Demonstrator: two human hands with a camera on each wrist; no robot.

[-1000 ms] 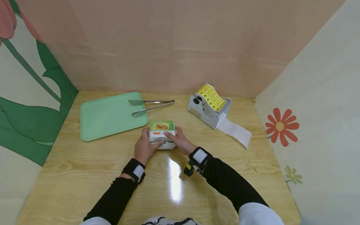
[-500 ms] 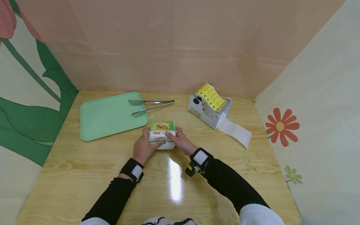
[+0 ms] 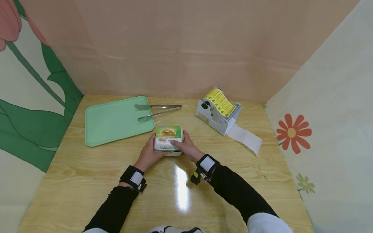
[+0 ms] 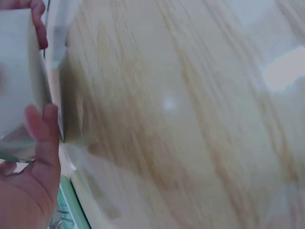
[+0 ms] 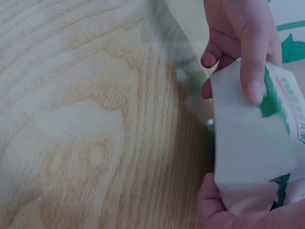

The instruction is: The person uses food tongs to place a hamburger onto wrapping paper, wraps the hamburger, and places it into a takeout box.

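Both hands hold a small burger box [image 3: 169, 133] with a green and white lid and a burger picture on it. My left hand [image 3: 148, 154] grips its left side, with the thumb low at the near edge. On the right side is my right hand [image 3: 190, 148], its thumb laid over the front of the lid. The right wrist view shows the box's plain white side [image 5: 248, 143] with fingertips curled at its lower edge. From the left wrist, part of the white box [image 4: 16, 71] shows between both hands, close over the table.
Behind the box to the left lies a green tray [image 3: 116, 121], with metal tongs [image 3: 163, 106] across its right end. At the back right stands a label dispenser [image 3: 217, 111] with a yellow label roll; a white paper strip [image 3: 244, 137] trails from it onto the wooden table [image 3: 96, 181].
The box has tilted so its printed front shows more fully. My left thumb has slid down from the front to the lower edge, and the left wrist has shifted left. The right hand stays nearly still.
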